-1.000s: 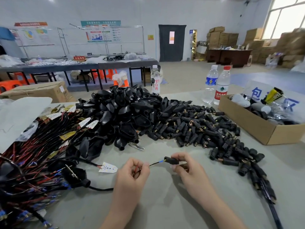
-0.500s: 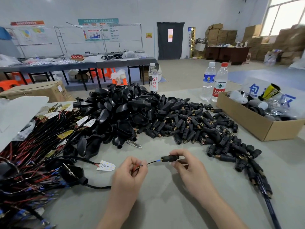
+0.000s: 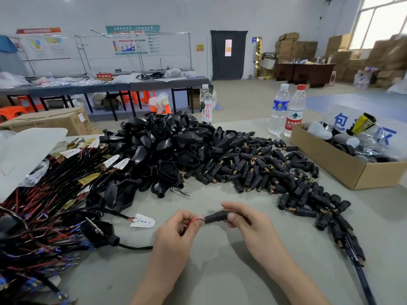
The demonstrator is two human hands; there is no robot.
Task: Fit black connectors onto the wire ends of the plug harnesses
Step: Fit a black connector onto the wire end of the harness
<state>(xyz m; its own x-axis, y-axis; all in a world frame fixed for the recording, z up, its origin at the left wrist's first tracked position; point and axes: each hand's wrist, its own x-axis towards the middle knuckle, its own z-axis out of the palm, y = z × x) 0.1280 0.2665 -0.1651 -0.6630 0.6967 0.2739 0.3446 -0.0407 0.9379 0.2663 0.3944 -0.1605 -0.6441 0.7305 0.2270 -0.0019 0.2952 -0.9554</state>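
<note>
Near table (image 3: pixel 222 274) edge | left hand (image 3: pixel 177 230) pinches wire (image 3: pixel 194 220) | right hand (image 3: pixel 250 226) grips connector (image 3: pixel 217 217) | gap now closed; tip entering connector

Clear bottle (image 3: pixel 207 106), 12 o'clock: red "京白开". Red-label bottle (image 3: pixel 294 115), 2 o'clock: "农夫山泉". Red sign (image 3: pixel 104 75) on far table (image 3: pixel 154 85), 11 o'clock: "不合格区". White sheet (image 3: pixel 340 122), 3 o'clock: blue "包", "区".
</note>
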